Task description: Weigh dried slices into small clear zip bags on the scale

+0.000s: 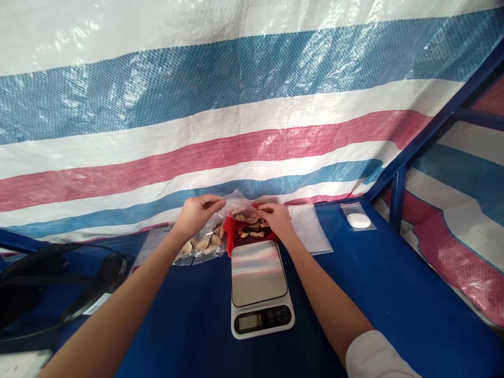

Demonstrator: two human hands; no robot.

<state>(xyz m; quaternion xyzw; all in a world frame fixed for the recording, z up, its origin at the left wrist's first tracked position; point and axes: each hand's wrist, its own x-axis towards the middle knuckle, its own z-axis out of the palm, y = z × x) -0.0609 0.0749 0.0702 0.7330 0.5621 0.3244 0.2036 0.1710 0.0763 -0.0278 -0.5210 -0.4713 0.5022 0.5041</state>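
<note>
My left hand (199, 214) pinches one upper edge of a clear plastic bag (236, 202). The fingers of my right hand (275, 216) are closed at the bag's other side, lower down. Some dried slices show through the plastic. Just below lies a red bag (230, 236) with more dried pieces (252, 231), dark-edged and pale, in its opening. Left of it rest filled clear bags of pale dried slices (210, 240). In front stands a white kitchen scale (260, 278) with a bare metal plate; no digits are readable on its display.
Flat empty zip bags (311, 228) lie right of the red bag. Farther right, a small clear bag holds a white oval object (358, 220). Black headset-like gear (106, 270) sits at left on the blue table (189, 320). Striped tarpaulin (220, 121) hangs behind; a blue frame bar (433, 126) slants at right.
</note>
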